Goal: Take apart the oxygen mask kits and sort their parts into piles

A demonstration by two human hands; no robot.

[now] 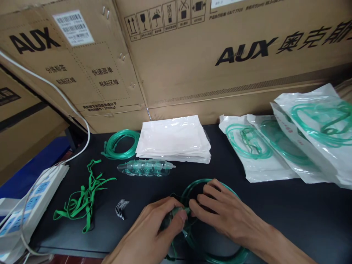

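My left hand (pixel 162 227) is closed around a clear green oxygen mask (pixel 176 212), with the thumb pressed on its near side. The fingers of my right hand (pixel 217 209) are curled at the mask's right end; what lies between their tips is hidden. A loop of green oxygen tubing (pixel 214 258) lies on the table under and around both hands. To the left of my hands are a few thin metal strips (pixel 121 209) and a tangle of green elastic straps (pixel 89 194). Behind them rests a nested row of clear green masks (pixel 147 168).
A green tubing coil (pixel 121 145) and a stack of white pouches (pixel 173 139) lie at the back of the black table. Several packed mask sets (pixel 261 146) overlap on the right. A power strip (pixel 35 198) with cables is at left. Large cartons (pixel 176 62) stand behind.
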